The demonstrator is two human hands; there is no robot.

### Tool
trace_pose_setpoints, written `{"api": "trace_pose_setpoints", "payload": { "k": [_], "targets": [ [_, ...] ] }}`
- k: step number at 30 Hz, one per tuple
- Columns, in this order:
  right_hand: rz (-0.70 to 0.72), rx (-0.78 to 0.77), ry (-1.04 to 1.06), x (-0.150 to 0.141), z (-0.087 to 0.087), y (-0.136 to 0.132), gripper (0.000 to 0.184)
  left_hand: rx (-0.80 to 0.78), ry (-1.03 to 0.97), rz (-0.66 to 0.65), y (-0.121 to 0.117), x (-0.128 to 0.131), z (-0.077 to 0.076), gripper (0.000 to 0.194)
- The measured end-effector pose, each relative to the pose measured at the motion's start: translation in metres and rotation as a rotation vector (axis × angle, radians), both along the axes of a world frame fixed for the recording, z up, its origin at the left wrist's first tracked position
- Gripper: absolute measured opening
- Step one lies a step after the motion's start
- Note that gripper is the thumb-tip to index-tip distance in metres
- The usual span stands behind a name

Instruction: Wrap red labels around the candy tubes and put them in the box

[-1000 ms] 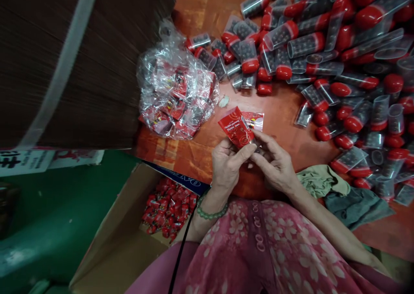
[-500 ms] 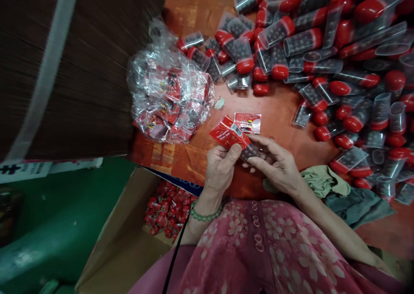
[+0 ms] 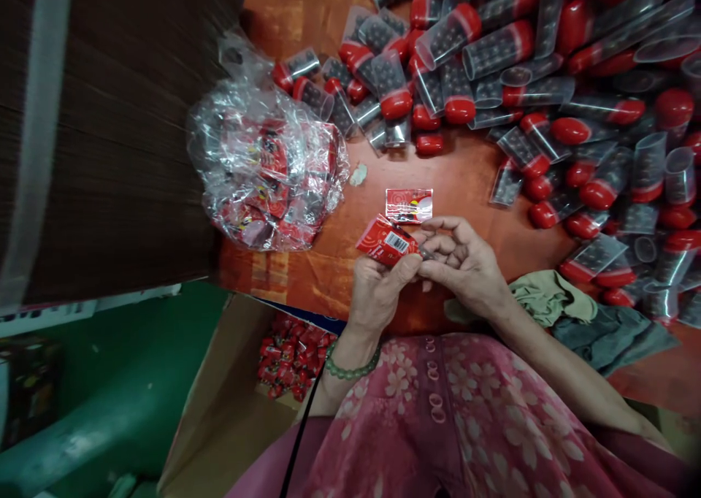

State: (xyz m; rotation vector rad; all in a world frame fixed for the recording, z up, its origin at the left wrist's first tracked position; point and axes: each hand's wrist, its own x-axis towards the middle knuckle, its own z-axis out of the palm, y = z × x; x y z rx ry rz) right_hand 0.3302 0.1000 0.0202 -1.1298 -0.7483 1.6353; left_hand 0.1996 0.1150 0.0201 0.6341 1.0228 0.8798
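Both hands meet over the near edge of an orange table (image 3: 471, 184). My left hand (image 3: 377, 290) pinches a small red printed packet (image 3: 388, 241) with a barcode between thumb and fingers. My right hand (image 3: 465, 264) has its fingers curled at the packet's right end, where a clear tube of dark beads sits partly hidden. A second flat red packet (image 3: 408, 204) lies on the table just beyond my fingers.
A clear plastic bag of red packets (image 3: 266, 173) lies left of the hands. Several clear tubes with red caps (image 3: 537, 96) are heaped across the far right. A cardboard box of red packets (image 3: 288, 352) stands below left. Crumpled cloths (image 3: 575, 315) lie at right. A dark corrugated stack (image 3: 109, 133) fills the left.
The red packet in my hands has tilted down and turned to lie more sideways, showing its barcode. My right fingers have curled closer in. The view has shifted a little.
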Motion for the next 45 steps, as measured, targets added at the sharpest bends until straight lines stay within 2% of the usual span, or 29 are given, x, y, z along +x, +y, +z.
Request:
{"api": "trace_pose_setpoints", "payload": {
  "k": [2,6,8,11,14,19,22,26,34,38,41,43,45],
  "targets": [
    [-0.008,-0.008,0.031,0.0,0.002,0.001,0.049,-0.004,-0.043,-0.019,-0.001,-0.001,0.001,0.045],
    [-0.01,0.075,0.028,-0.003,0.0,-0.002,0.045,-0.004,-0.136,0.134,0.002,0.0,0.007,0.042],
    [0.031,0.146,-0.011,-0.003,-0.003,-0.005,0.042,-0.036,-0.177,0.165,0.004,0.001,0.009,0.036],
    [0.057,0.233,-0.175,-0.002,-0.009,-0.011,0.034,-0.078,-0.201,0.152,0.004,0.003,0.011,0.033],
    [0.007,0.295,-0.341,-0.001,-0.012,-0.016,0.033,-0.092,-0.222,0.138,-0.001,0.004,0.009,0.032],
    [-0.038,0.432,-0.463,0.002,-0.012,-0.019,0.027,-0.118,-0.255,0.075,-0.01,0.003,0.007,0.036],
    [-0.026,0.454,-0.527,0.002,-0.01,-0.019,0.022,-0.103,-0.272,0.115,-0.014,0.002,0.008,0.046],
    [-0.012,0.447,-0.514,0.001,-0.011,-0.021,0.022,-0.067,-0.267,0.222,-0.02,0.005,0.009,0.042],
    [0.003,0.454,-0.422,-0.009,-0.015,-0.026,0.019,-0.05,-0.182,0.3,-0.035,0.004,0.007,0.04],
    [0.07,0.5,-0.409,-0.023,-0.01,-0.025,0.023,-0.016,-0.135,0.357,-0.045,-0.007,0.01,0.039],
    [0.241,0.57,-0.424,-0.025,-0.001,-0.025,0.022,0.029,-0.047,0.43,-0.055,-0.026,0.012,0.036],
    [0.322,0.634,-0.53,-0.018,0.005,-0.025,0.026,0.095,0.091,0.521,-0.064,-0.048,0.011,0.034],
    [0.316,0.726,-0.747,-0.004,0.007,-0.023,0.028,0.165,0.286,0.653,-0.077,-0.078,0.007,0.03]
  ]
}}
